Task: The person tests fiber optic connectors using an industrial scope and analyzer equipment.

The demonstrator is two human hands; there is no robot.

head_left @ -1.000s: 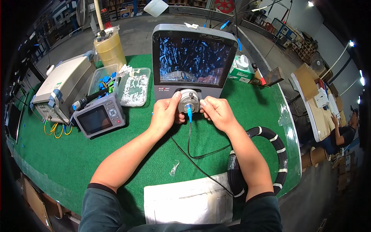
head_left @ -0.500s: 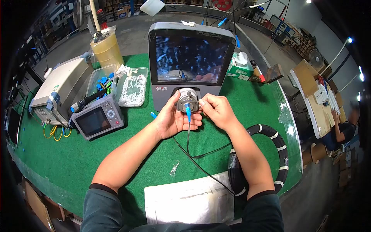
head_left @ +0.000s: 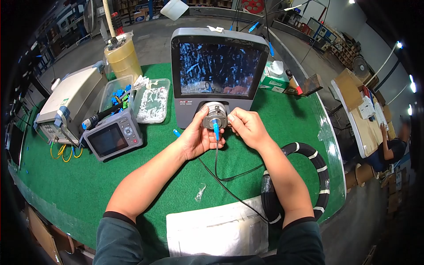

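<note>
A grey fibre inspection microscope (head_left: 181, 106) with a dark screen (head_left: 219, 66) stands in front of me; blue-white streaks fill the screen. From its lower front juts a round metal connector mount (head_left: 215, 118). A blue fibre connector (head_left: 216, 125) is plugged into that mount, its black cable (head_left: 216, 154) hanging down. My left hand (head_left: 197, 139) wraps the mount from the left, thumb on top and fingers beneath. At the mount's right side, my right hand (head_left: 247, 126) is closed in a pinch; what sits between its fingertips is hidden.
A coil of black cable (head_left: 324, 179) lies under my right forearm. White sheets (head_left: 216, 229) rest at the near edge. To the left are a handheld tester (head_left: 112, 138), a bin of blue connectors (head_left: 117, 95) and a tub of white bits (head_left: 153, 101). A person (head_left: 391, 150) sits far right.
On the screen, the blurry blue patches have turned into sharper, finer streaks. The fingers of my left hand under the mount have drawn in slightly; my right hand has hardly moved.
</note>
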